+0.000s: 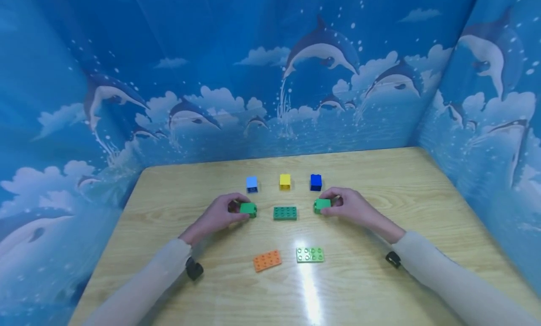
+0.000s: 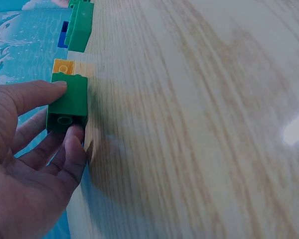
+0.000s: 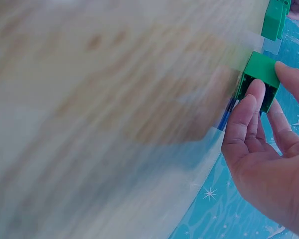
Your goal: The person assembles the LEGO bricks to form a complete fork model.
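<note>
My left hand [image 1: 220,212] grips a green toy brick [image 1: 247,209] by its left end, thumb on the near side. In the left wrist view the brick [image 2: 70,99] lies on its side, hollow underside toward the palm. On the other side, my right hand [image 1: 350,206] pinches a second green brick [image 1: 322,204] between thumb and fingers. A fingertip reaches into that brick's hollow end [image 3: 263,68] in the right wrist view. Between the hands a darker green eight-stud brick [image 1: 285,213] lies studs up on the table.
Behind the hands stand a light blue brick [image 1: 251,184], a yellow brick [image 1: 285,182] and a dark blue brick [image 1: 315,182] in a row. Nearer the person lie an orange plate [image 1: 267,260] and a light green plate [image 1: 310,255]. A dolphin-print curtain [image 1: 236,81] borders the wooden table [image 1: 363,288].
</note>
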{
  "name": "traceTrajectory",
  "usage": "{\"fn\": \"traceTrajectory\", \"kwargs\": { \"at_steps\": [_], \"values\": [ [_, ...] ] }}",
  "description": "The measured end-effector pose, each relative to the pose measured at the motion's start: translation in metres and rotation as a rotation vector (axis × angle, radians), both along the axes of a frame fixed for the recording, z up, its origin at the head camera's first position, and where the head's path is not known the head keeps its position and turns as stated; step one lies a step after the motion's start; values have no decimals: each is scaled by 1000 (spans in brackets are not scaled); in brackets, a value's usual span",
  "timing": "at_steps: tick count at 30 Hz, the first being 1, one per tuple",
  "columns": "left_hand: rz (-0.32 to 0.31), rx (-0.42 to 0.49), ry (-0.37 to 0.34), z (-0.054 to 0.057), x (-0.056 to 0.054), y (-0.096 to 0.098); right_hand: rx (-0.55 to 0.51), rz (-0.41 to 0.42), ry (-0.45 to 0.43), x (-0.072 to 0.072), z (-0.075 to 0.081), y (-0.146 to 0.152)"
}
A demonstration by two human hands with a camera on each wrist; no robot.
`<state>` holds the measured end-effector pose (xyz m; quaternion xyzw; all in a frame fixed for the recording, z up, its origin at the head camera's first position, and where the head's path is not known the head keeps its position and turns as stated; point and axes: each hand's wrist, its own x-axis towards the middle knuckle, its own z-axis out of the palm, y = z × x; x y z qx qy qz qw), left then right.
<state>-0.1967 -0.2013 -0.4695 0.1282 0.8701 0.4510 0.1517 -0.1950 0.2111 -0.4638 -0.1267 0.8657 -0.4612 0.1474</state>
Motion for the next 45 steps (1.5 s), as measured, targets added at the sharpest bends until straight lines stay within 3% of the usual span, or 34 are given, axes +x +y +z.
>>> {"fn": "traceTrajectory", "kwargs": {
  "at_steps": [17, 30, 45],
  "values": [
    [69, -38, 12, 7, 2, -2, 39, 3, -30, -1, 10, -5],
    [43, 37, 28, 5, 6, -12, 72, -9, -31, 3, 12, -10],
    [107, 76, 9, 8, 12, -25, 109, -10, -29, 4, 13, -11]
  ]
}}
